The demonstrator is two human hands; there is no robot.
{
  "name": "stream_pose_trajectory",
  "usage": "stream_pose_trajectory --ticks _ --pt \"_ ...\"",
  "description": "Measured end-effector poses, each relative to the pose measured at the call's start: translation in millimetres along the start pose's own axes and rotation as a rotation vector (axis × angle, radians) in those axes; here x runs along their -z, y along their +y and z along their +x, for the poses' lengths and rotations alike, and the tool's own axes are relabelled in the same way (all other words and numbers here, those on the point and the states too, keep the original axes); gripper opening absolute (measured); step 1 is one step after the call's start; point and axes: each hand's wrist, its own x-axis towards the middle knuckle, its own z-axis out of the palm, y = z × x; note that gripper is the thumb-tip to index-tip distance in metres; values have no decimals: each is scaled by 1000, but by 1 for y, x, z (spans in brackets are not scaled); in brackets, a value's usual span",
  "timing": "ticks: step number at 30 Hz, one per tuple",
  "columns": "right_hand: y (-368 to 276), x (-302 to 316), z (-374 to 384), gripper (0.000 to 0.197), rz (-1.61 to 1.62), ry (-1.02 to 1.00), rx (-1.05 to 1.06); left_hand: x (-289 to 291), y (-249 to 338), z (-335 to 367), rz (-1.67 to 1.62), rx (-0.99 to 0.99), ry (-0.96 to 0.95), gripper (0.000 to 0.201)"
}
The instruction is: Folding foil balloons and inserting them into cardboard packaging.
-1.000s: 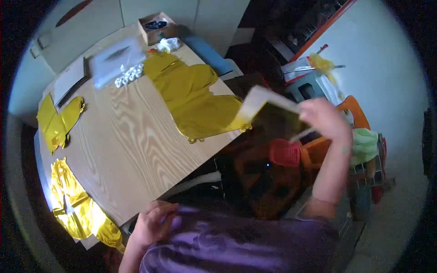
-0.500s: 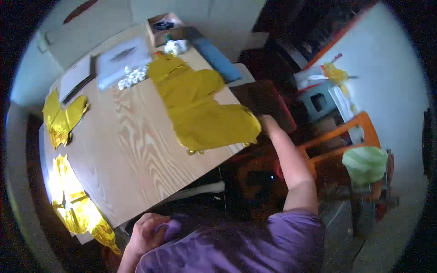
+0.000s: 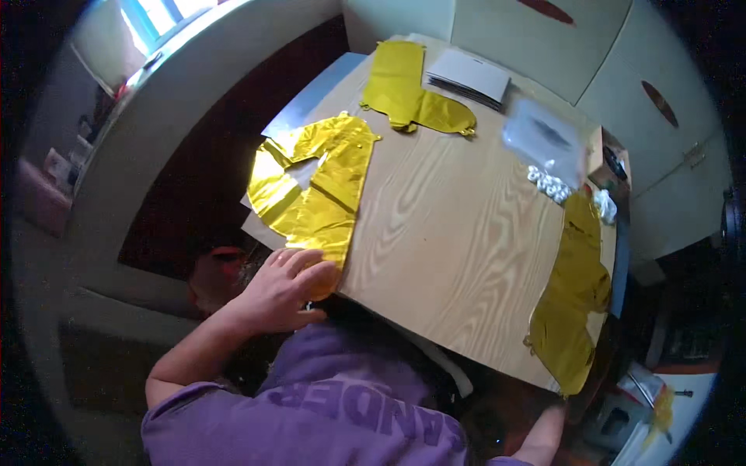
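The left hand (image 3: 284, 287) lies flat, fingers spread and gripping nothing, on the near end of a gold foil balloon (image 3: 315, 194) at the wooden table's (image 3: 451, 241) left edge — the right hand is out of view.

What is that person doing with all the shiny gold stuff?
A person in a purple shirt leans over a wooden table. Their left hand rests on the near end of a flat gold foil balloon at the table's edge. Their right hand reaches down below the table's other side, mostly out of sight. Two more gold foil balloons lie flat on the table.
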Motion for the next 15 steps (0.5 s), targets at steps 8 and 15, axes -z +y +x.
stream_pose_trajectory --ticks 8,15 --pt "-48 108 -170 25 237 865 490 -34 -50 -20 -90 -363 234 37" --pt "-262 90 -420 12 563 280 1295 -71 -49 38 -303 -358 259 12"
